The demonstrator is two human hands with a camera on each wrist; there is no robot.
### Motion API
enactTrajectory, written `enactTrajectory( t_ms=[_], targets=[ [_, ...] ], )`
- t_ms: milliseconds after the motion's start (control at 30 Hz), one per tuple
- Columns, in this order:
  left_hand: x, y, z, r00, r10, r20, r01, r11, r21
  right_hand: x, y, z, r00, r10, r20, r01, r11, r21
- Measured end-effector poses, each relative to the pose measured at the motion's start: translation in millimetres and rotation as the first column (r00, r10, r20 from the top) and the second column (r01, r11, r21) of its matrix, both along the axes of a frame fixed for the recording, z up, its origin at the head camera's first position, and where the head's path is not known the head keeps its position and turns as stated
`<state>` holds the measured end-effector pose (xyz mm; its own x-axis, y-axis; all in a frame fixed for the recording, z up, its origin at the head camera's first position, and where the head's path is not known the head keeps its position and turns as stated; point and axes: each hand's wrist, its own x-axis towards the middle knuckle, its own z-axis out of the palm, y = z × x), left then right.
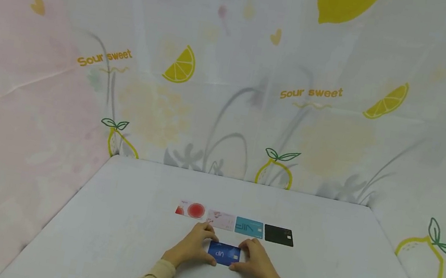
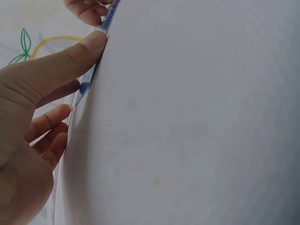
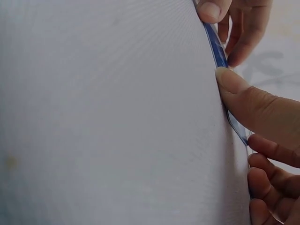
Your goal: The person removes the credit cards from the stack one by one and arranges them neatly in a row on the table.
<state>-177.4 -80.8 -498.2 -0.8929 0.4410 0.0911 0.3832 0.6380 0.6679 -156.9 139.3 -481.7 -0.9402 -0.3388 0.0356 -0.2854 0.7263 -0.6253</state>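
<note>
A blue VIP card (image 1: 224, 254) lies on the white table between both hands, its lettering upside down to me. My left hand (image 1: 191, 245) grips its left end, thumb at the near corner and fingers at the far one. Likewise, my right hand (image 1: 257, 262) holds the right end. From the left wrist, the card (image 2: 109, 19) is seen nearly edge-on, with the left thumb (image 2: 95, 41) against its near edge. In the right wrist view the right thumb (image 3: 233, 82) presses on the card's near edge (image 3: 215, 46).
Beyond the hands, several cards lie in a row: a white card with red circle (image 1: 196, 210), a pale pink card (image 1: 221, 220), a teal card (image 1: 249, 228) and a black card (image 1: 279, 235). Lemon-printed cloth (image 1: 216, 123) hangs behind the table (image 1: 145, 185).
</note>
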Motion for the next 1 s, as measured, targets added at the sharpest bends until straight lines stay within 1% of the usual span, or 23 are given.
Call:
enactTrajectory(
  t_ms=[133, 333, 467, 633, 767, 1000],
  targets=[
    [0.1, -0.3, -1.6, 1.0, -0.003, -0.017, 0.003, 1.0, -0.003, 0.8, -1.2, 0.0, 1.0, -0.016, 0.011, 0.016, 1.0, -0.009],
    [0.8, -0.8, -0.9, 0.999, -0.011, -0.052, 0.011, 1.0, 0.002, 1.2, -2.2, -3.5, 1.0, -0.024, -0.01, 0.024, 0.999, -0.048],
    [1.5, -0.4, 0.2, 0.998, -0.005, -0.056, 0.005, 1.0, -0.007, 2.6, -1.4, -4.0, 0.999, -0.028, -0.02, 0.027, 0.998, -0.051],
    [3.0, -0.1, 2.1, 0.997, -0.012, -0.073, 0.011, 1.0, -0.008, 5.8, 1.0, -2.6, 1.0, -0.009, -0.027, 0.009, 0.999, -0.036],
    [3.1, -0.5, 1.6, 0.994, -0.03, -0.106, 0.03, 1.0, -0.002, 6.5, 2.0, -2.3, 1.0, 0.01, -0.024, -0.011, 0.998, -0.056],
    [3.6, -2.0, 2.0, 0.99, -0.051, -0.129, 0.046, 0.998, -0.037, 6.0, 3.8, -2.7, 0.999, 0.043, 0.007, -0.043, 0.995, -0.085]
  ],
)
